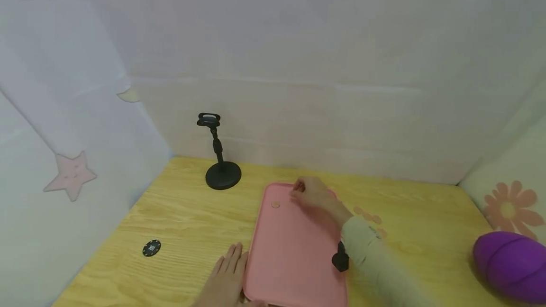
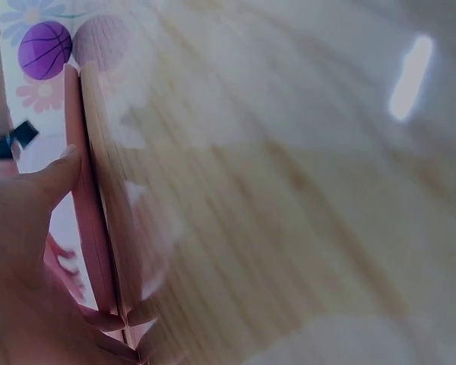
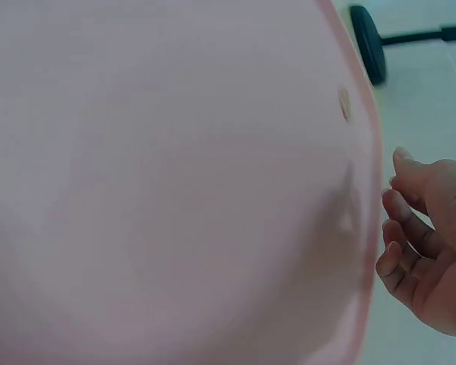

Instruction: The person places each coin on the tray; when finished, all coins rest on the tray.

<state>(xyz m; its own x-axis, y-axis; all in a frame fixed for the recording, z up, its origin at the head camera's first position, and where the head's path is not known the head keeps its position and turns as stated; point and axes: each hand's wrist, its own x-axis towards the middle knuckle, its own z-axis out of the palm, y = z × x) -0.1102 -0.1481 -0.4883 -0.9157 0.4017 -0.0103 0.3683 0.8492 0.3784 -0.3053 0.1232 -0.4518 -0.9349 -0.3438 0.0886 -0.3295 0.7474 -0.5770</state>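
A pink rectangular tray (image 1: 298, 250) lies on the wooden table. Along its left edge, near the front corner, my left hand (image 1: 223, 278) rests with straight fingers; the left wrist view shows the thumb (image 2: 57, 175) touching the tray's side. My right hand (image 1: 310, 192) hovers over the tray's far end. Its fingers are loosely curled in the right wrist view, and no object shows between them. A small pale round disc (image 1: 276, 204) lies on the tray near the far left corner, left of the right hand. Several similar orange-pink discs (image 1: 376, 219) lie right of the tray, partly behind the right forearm.
A black poker chip (image 1: 151, 248) lies at the table's left. Behind the tray's left side stands a black stand (image 1: 223, 176) with a round base. A purple basketball (image 1: 512, 264) sits at the right. Pale cloth walls (image 1: 298, 108) surround the table's back and sides.
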